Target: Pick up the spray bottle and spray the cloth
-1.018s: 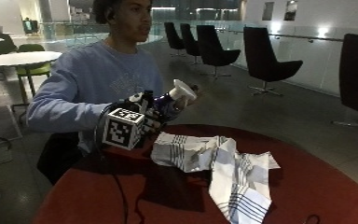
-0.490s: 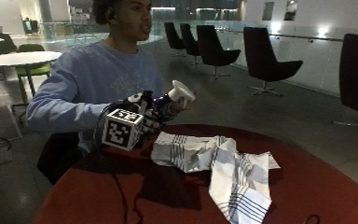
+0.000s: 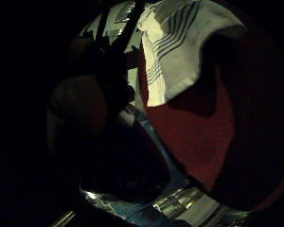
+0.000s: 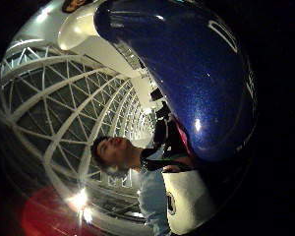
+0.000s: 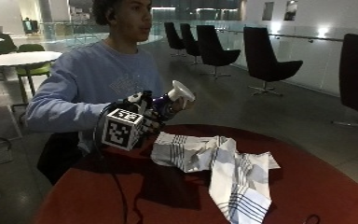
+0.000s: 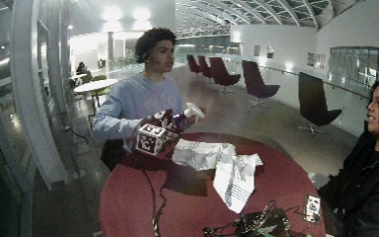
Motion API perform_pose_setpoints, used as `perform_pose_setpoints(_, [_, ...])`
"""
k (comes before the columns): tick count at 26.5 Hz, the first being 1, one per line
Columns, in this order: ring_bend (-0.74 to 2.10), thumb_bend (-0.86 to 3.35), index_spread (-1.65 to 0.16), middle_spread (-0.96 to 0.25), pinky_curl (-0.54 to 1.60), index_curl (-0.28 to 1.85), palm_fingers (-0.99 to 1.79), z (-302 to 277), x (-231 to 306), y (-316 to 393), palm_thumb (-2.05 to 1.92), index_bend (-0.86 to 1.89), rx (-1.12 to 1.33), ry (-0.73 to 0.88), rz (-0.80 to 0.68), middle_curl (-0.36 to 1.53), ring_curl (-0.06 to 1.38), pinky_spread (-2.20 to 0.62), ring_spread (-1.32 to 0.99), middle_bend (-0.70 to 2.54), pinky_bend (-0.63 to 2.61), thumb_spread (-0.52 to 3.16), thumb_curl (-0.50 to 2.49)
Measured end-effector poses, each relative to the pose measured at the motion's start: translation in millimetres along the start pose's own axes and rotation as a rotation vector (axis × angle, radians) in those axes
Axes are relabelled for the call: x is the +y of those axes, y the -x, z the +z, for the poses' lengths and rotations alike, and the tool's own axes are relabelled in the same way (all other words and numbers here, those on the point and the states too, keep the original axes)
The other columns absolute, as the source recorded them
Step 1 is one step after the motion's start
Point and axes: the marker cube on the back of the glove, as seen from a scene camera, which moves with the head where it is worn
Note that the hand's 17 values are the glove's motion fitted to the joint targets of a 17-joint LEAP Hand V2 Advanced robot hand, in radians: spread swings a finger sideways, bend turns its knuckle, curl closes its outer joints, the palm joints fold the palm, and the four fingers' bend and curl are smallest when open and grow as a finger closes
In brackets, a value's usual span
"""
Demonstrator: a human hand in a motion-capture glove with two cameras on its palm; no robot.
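Observation:
In the outside view my gloved right hand [image 5: 147, 113] grips a blue spray bottle [image 5: 164, 105] with a white spray head [image 5: 182, 90]. It holds the bottle tilted in the air over the far left edge of the round red table [image 5: 135, 200]. The head points toward the white cloth with dark stripes [image 5: 229, 168], which lies crumpled on the table to the right of the hand. The thumb side palm view is filled by the blue bottle [image 4: 187, 73]. The little finger side palm view looks down on the cloth [image 3: 180, 42] and the red table [image 3: 194, 142].
In the wide outside view a phone [image 6: 312, 207] and a tangle of cables [image 6: 255, 224] lie at the table's near edge. A second person [image 6: 373, 168] sits at the right. Black chairs [image 5: 263, 60] stand on the floor behind the table.
The hand and bottle have barely shifted above the table edge. The cloth lies as before.

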Motion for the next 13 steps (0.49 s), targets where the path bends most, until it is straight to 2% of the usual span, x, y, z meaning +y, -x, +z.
perform_pose_setpoints(8, [0.76, -0.03, -0.25, -0.02, 0.36, 0.06, 0.62, -1.7, -1.5, -3.0, 0.76, 0.04, -0.006, 0.010, 0.022, 0.44, 0.40, 0.28, 0.07, 0.42, 0.61, 0.95, 0.49])
perform_pose_setpoints(13, [0.76, -0.03, -0.24, -0.02, 0.36, 0.06, 0.62, 5.2, -8.8, 1.6, 0.75, 0.04, -0.011, 0.005, -0.023, 0.45, 0.40, 0.28, 0.07, 0.42, 0.61, 0.96, 0.49])
